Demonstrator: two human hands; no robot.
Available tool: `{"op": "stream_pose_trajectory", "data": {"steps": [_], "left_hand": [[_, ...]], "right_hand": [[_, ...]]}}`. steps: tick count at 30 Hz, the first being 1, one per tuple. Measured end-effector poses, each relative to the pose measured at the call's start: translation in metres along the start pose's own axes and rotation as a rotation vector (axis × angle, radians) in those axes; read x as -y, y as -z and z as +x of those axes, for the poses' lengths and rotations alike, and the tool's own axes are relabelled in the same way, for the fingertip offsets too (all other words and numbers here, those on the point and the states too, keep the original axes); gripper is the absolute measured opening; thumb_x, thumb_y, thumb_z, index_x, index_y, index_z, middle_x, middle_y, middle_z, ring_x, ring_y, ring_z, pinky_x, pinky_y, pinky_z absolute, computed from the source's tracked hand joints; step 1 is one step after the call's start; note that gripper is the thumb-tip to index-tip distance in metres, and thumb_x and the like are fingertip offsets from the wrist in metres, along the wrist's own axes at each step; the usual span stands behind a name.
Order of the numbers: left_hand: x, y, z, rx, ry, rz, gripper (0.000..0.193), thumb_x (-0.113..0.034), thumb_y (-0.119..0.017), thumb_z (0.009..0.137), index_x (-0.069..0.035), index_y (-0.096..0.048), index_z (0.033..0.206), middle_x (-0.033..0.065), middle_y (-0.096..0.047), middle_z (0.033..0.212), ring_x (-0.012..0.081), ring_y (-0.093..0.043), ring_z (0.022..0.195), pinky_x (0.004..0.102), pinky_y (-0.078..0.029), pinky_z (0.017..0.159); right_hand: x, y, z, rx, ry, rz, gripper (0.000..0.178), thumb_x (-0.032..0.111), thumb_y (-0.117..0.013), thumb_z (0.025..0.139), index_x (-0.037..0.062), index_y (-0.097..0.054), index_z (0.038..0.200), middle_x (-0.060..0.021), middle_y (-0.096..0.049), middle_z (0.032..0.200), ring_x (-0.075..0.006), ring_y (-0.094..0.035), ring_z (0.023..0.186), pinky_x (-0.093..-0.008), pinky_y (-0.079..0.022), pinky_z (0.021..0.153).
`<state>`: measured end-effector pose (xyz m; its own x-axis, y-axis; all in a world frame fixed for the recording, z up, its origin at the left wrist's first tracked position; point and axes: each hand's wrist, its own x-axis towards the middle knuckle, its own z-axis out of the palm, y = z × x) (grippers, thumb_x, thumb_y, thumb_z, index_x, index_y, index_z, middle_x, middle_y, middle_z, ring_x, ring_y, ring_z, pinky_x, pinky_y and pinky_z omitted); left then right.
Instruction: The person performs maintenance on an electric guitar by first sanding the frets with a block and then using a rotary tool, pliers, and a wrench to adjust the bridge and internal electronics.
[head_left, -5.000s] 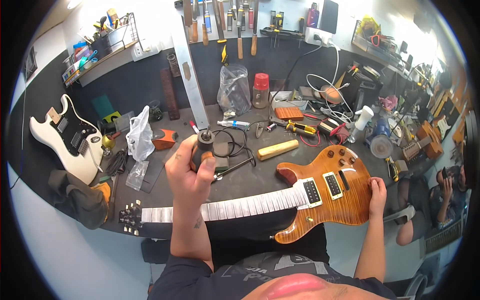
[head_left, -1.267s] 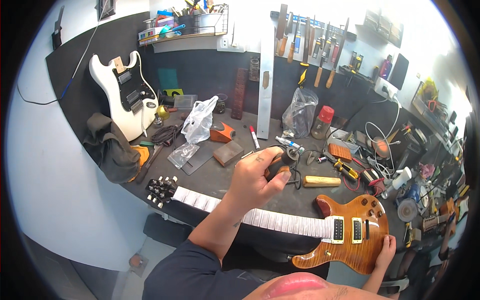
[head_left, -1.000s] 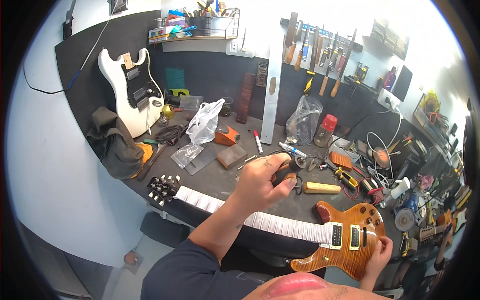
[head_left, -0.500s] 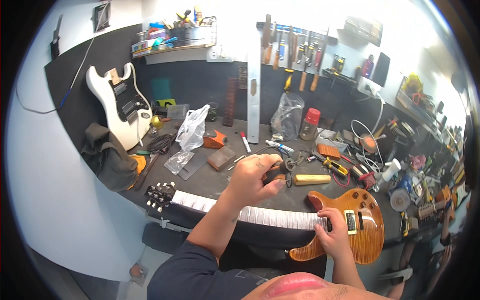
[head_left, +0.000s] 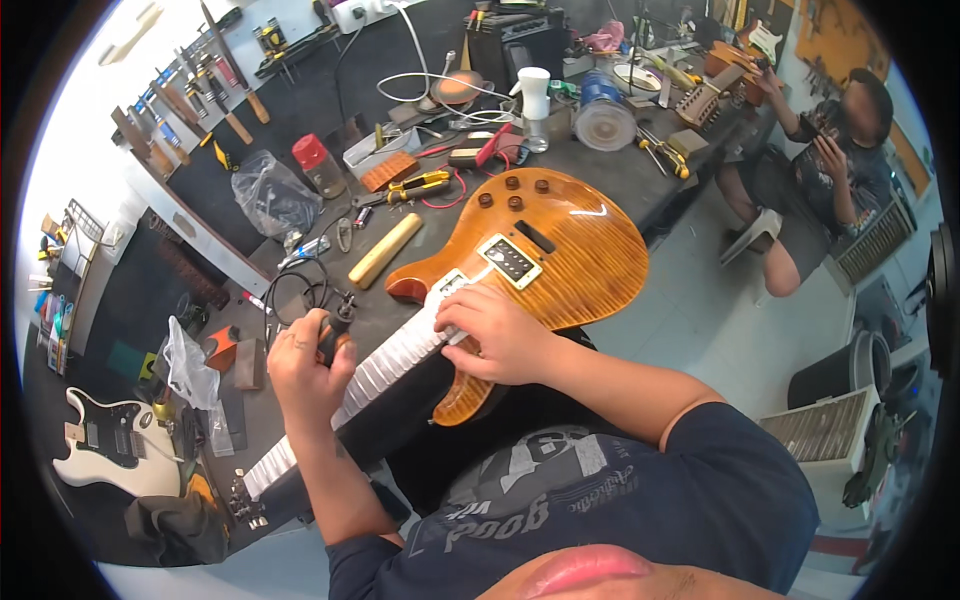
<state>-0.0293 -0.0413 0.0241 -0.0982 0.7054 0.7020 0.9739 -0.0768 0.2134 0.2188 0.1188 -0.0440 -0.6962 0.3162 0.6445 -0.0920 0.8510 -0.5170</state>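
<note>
An amber flame-top electric guitar (head_left: 590, 245) lies across the bench edge, its neck running to the lower left. White tape strips (head_left: 375, 372) cover the fretboard. My left hand (head_left: 303, 372) is closed round a small black and orange rotary tool (head_left: 338, 328), whose metal tip points up and away. It is held beside and above the middle of the neck; whether it touches the tape I cannot tell. At the neck's body end, my right hand (head_left: 500, 335) grips the guitar, fingers over the taped board and thumb nearer me.
Beyond the guitar lie a yellow wooden block (head_left: 385, 250), pliers (head_left: 418, 186), a red-capped jar (head_left: 318, 165) and a spray bottle (head_left: 534, 108). A white guitar body (head_left: 115, 440) lies far left. Another person (head_left: 840, 160) sits at right, holding something up near another guitar (head_left: 708, 100).
The view has swung to the right, so the guitar appears slanted and the seated person shows. My left hand still holds the rotary tool, and my right hand stays at the neck's body end.
</note>
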Motion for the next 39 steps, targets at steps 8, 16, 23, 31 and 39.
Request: {"op": "stream_pose_trajectory", "data": {"steps": [8,16,23,31,39], "left_hand": [[-0.026,-0.024,0.032,0.140,-0.119,0.067,0.043,-0.022,-0.081,0.075,-0.002,-0.068,0.111,0.0112,-0.070,0.088,0.0340,-0.066,0.076,0.0447,-0.051,0.073],[-0.037,-0.046,0.061,0.134,-0.118,0.052,0.047,-0.018,-0.082,0.078,0.001,-0.069,0.119,0.0170,-0.073,0.094,0.0361,-0.069,0.082,0.0457,-0.054,0.077],[-0.051,-0.061,0.095,0.152,-0.072,-0.023,0.045,-0.015,-0.083,0.077,0.001,-0.070,0.118,0.0177,-0.073,0.093,0.0358,-0.069,0.080,0.0427,-0.055,0.074],[-0.073,-0.067,0.101,0.229,-0.040,-0.047,0.042,-0.018,-0.083,0.076,-0.001,-0.071,0.113,0.0144,-0.072,0.090,0.0345,-0.069,0.077,0.0435,-0.054,0.071],[-0.068,-0.063,0.082,0.207,-0.250,-0.074,0.050,-0.025,-0.085,0.067,-0.003,-0.070,0.109,0.0077,-0.064,0.077,0.0309,-0.067,0.071,0.0433,-0.052,0.068]], "right_hand": [[0.000,0.000,-0.008,-0.054,-0.028,0.176,0.025,0.017,-0.076,0.087,0.0021,-0.067,0.105,-0.0147,-0.066,0.103,-0.0364,-0.064,0.102,-0.0468,-0.051,0.089],[-0.001,0.002,-0.014,-0.028,-0.036,0.165,0.025,0.018,-0.076,0.088,0.0014,-0.067,0.105,-0.0149,-0.065,0.106,-0.0372,-0.064,0.105,-0.0460,-0.051,0.096],[-0.004,0.000,-0.015,-0.058,0.007,0.143,0.026,0.017,-0.079,0.086,0.0027,-0.067,0.104,-0.0143,-0.063,0.105,-0.0359,-0.063,0.104,-0.0455,-0.051,0.095],[-0.003,0.002,-0.017,-0.020,-0.023,0.174,0.024,0.016,-0.077,0.087,0.0039,-0.067,0.106,-0.0136,-0.062,0.104,-0.0358,-0.062,0.105,-0.0460,-0.051,0.094],[0.002,0.012,-0.007,0.043,-0.040,0.206,0.023,0.010,-0.077,0.086,0.0021,-0.065,0.105,-0.0145,-0.061,0.106,-0.0377,-0.060,0.104,-0.0482,-0.050,0.092]]}}
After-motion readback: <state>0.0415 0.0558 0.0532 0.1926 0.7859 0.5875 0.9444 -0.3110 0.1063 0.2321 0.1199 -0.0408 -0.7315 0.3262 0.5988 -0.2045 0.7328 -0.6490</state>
